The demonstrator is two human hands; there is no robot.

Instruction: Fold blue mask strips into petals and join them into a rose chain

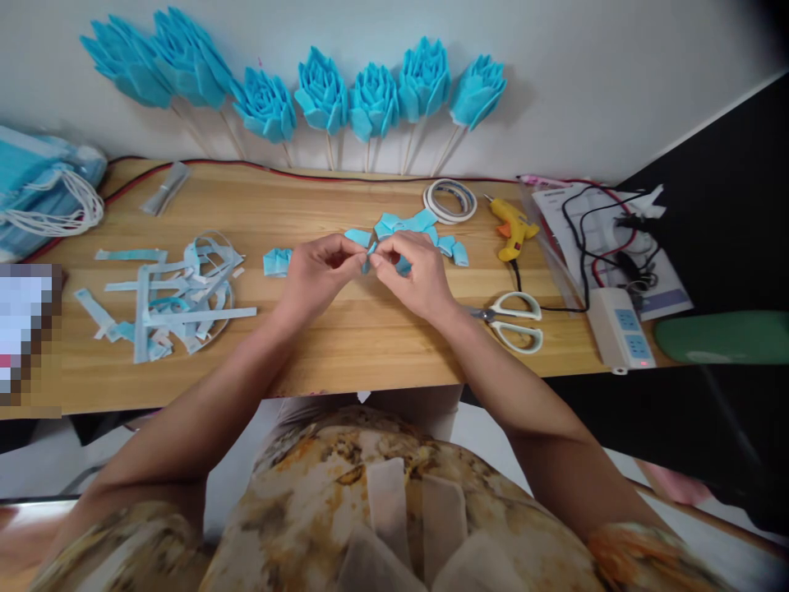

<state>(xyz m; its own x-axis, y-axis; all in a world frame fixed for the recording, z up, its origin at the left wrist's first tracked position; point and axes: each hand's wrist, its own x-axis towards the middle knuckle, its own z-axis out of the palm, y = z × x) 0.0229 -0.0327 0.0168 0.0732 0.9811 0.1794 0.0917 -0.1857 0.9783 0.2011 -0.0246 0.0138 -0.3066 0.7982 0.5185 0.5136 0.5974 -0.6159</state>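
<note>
Over the middle of the table, both hands pinch one small piece of blue fabric [371,253] between thumbs and fingertips. My left hand [324,271] grips its left side, and my right hand [412,271] grips its right side, the fingertips almost meeting. Just behind my right hand lie several cut blue fabric pieces [407,222], partly hidden by the fingers. A folded blue fabric piece [277,262] rests left of my left hand. Near my right forearm, scissors with white handles [518,307] lie on the table, their blades partly covered by the arm.
Several blue fabric flowers on sticks [375,99] lean against the wall. A tape roll [450,201] and yellow glue gun [513,228] lie back right, near a power strip [620,329] and cables. Left are fabric scraps [185,300], thin strips [165,189] and a bag [49,181].
</note>
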